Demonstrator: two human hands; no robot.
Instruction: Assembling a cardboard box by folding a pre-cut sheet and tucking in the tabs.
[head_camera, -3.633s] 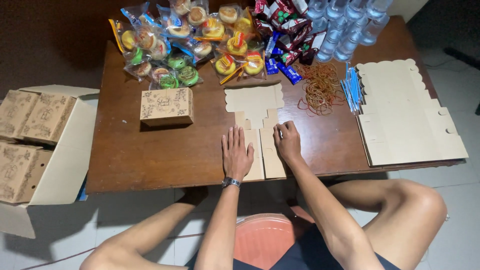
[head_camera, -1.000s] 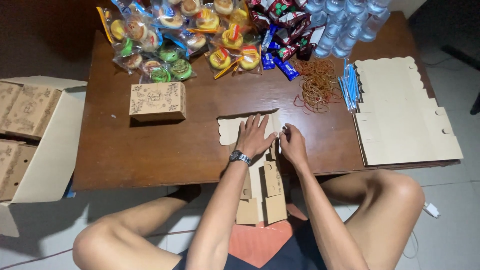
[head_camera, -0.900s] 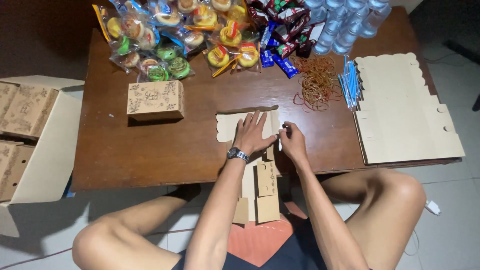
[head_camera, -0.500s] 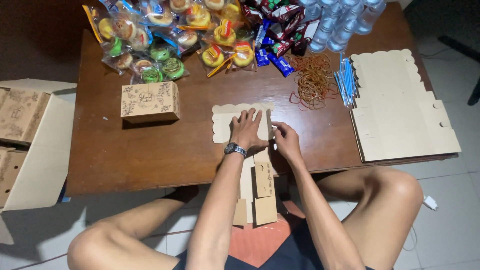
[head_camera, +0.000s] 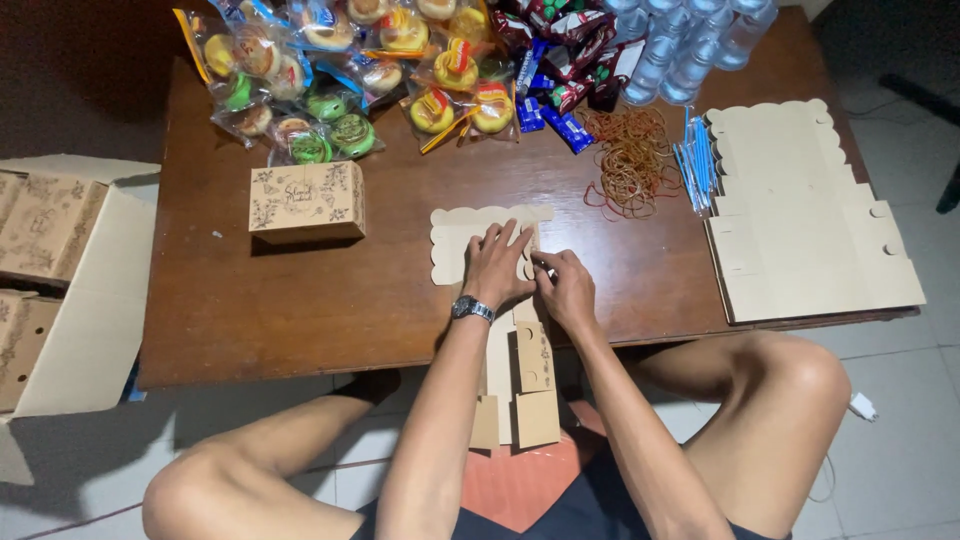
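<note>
A flat brown cardboard box blank (head_camera: 462, 243) lies on the wooden table (head_camera: 300, 310), its lower part hanging over the near edge toward my lap. My left hand (head_camera: 497, 265), with a watch on the wrist, presses flat on the blank with fingers spread. My right hand (head_camera: 566, 288) sits just to its right, fingers curled and pinching a flap of the same blank at its right edge.
A folded printed box (head_camera: 306, 202) stands at the left. Wrapped snacks (head_camera: 350, 70), dark packets (head_camera: 560, 60), water bottles (head_camera: 680, 50), rubber bands (head_camera: 632, 160) and blue straws (head_camera: 695, 165) line the far side. A stack of flat blanks (head_camera: 800, 215) lies right. A carton of finished boxes (head_camera: 50, 290) sits left.
The blank has been pulled toward me so it hangs off the table edge. Both hands moved up onto its upper part; the right hand closed on a flap.
</note>
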